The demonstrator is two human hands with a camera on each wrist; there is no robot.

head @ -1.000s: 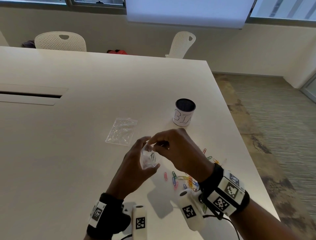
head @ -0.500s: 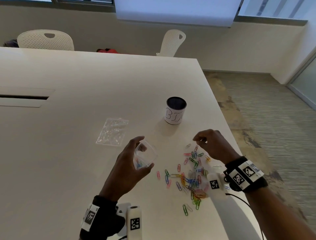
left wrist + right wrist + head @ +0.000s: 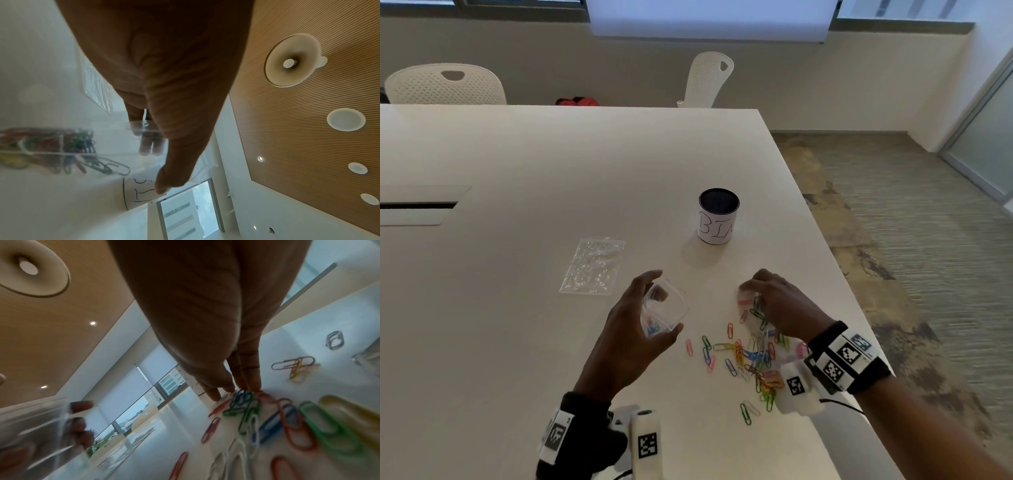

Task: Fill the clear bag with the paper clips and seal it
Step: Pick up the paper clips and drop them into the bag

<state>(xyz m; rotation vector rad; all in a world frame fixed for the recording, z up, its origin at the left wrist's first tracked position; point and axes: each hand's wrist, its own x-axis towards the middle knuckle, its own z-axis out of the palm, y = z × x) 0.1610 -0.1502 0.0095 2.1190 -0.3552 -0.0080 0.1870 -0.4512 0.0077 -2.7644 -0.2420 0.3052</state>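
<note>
Pale counter [image 3: 517, 164] in a meeting room. Left hand [image 3: 633, 329] grasps the clear bag [image 3: 666, 310] above the counter, thumb and fingers curled round its open mouth; a few paper clips sit inside. Right hand [image 3: 780, 301] is lowered onto the loose paper clips [image 3: 751, 356] scattered at the counter's right side, fingertips [image 3: 254, 386] bunched and touching green clips; a firm pinch cannot be confirmed. A labelled cup [image 3: 718, 216] stands beyond; a stack of spare bags [image 3: 594, 265] lies left.

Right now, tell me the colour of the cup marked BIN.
The cup has a white wrap with black handwritten letters and a dark rim and inside; the head view shows it best.
</note>
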